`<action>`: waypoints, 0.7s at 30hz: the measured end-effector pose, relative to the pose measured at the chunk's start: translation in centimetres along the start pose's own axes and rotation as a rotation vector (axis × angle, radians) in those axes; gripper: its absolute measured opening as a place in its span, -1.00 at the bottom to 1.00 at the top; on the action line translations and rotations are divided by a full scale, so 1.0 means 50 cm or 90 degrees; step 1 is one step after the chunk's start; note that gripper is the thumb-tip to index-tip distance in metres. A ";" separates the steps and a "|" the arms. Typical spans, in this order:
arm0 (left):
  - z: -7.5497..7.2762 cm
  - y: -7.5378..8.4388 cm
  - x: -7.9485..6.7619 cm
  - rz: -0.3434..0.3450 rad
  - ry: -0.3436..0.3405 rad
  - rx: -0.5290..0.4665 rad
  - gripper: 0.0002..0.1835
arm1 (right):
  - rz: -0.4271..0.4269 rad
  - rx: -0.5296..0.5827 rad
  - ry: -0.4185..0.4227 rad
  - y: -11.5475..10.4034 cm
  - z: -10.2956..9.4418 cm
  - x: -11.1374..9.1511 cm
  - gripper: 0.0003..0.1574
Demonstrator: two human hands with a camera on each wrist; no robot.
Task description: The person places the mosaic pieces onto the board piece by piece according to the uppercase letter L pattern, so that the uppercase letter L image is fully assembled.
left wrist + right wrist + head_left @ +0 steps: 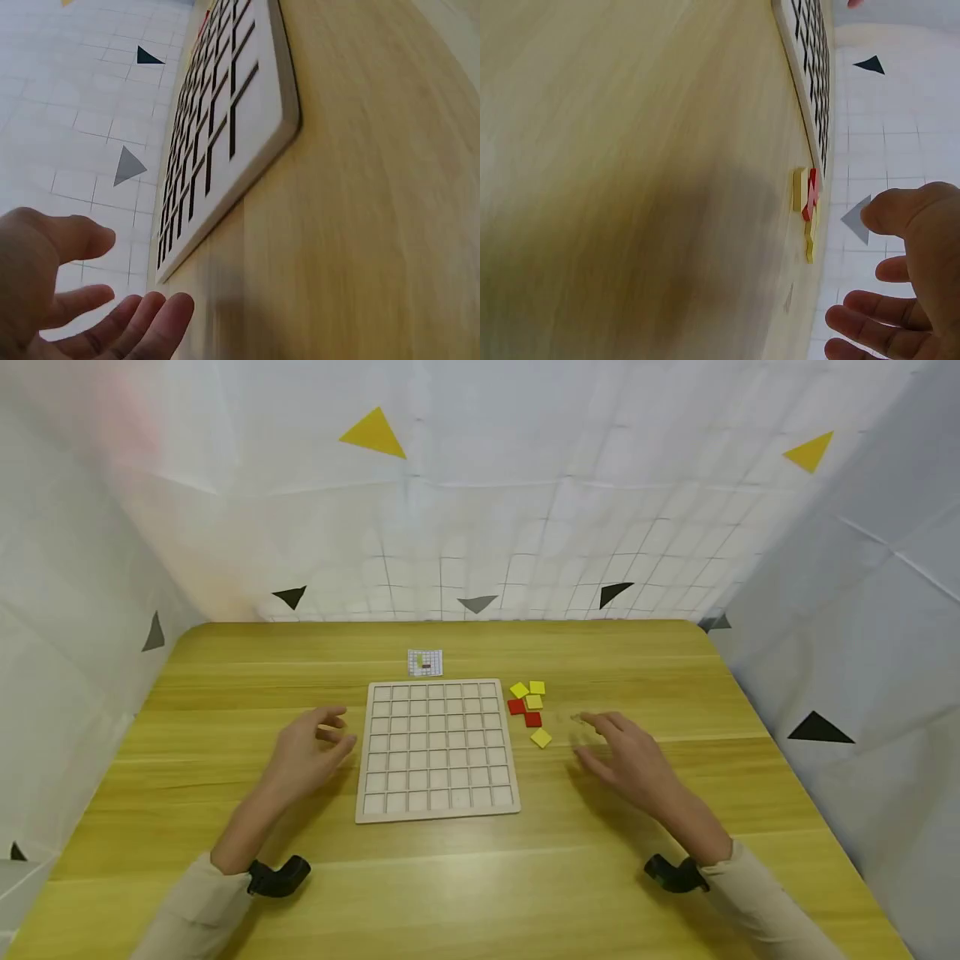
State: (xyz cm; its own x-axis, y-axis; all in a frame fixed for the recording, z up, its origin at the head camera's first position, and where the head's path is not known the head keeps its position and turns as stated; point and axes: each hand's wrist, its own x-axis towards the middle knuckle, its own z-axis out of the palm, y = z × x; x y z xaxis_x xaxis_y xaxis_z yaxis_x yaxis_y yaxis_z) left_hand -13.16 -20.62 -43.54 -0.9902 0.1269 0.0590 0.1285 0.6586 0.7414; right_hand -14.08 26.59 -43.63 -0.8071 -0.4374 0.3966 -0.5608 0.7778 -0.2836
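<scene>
A pale wooden board with a grid of square recesses lies on the table, its visible cells bare. Left of it, my left hand hovers with relaxed, parted fingers and holds nothing. Beyond the board's right edge is a loose group of small square tiles: several yellow tiles and two red tiles. My right hand hovers to the right of these tiles, fingers loosely spread and nothing between them. In the right wrist view, the yellow tile nearest the camera shows edge-on beside the board.
Behind the board lies a small card printed with a grid and a few coloured squares. White sheets with triangle stickers enclose the wooden table at the back and sides. A tiny faint shape lies on the table near my right fingertips.
</scene>
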 end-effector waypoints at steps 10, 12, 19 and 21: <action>0.046 0.003 0.007 -0.133 -0.043 -0.116 -0.33 | 0.086 0.111 -0.033 -0.033 0.032 0.003 -0.41; 0.052 0.006 0.011 -0.135 -0.040 -0.122 -0.34 | 0.090 0.116 -0.033 -0.034 0.037 0.009 -0.43; 0.061 0.012 0.022 -0.123 -0.021 -0.107 -0.37 | 0.120 0.147 -0.051 -0.038 0.055 0.031 -0.49; 0.061 0.012 0.026 -0.114 -0.018 -0.102 -0.38 | 0.125 0.155 -0.053 -0.041 0.058 0.038 -0.51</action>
State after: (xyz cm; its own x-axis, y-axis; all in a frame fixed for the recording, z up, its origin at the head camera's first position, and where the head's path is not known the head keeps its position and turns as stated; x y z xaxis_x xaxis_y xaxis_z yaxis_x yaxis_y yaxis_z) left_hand -14.20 -17.80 -45.08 -0.9941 0.0410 -0.1007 -0.0620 0.5472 0.8347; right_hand -15.01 22.84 -44.83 -0.9109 -0.3327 0.2439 -0.4125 0.7242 -0.5527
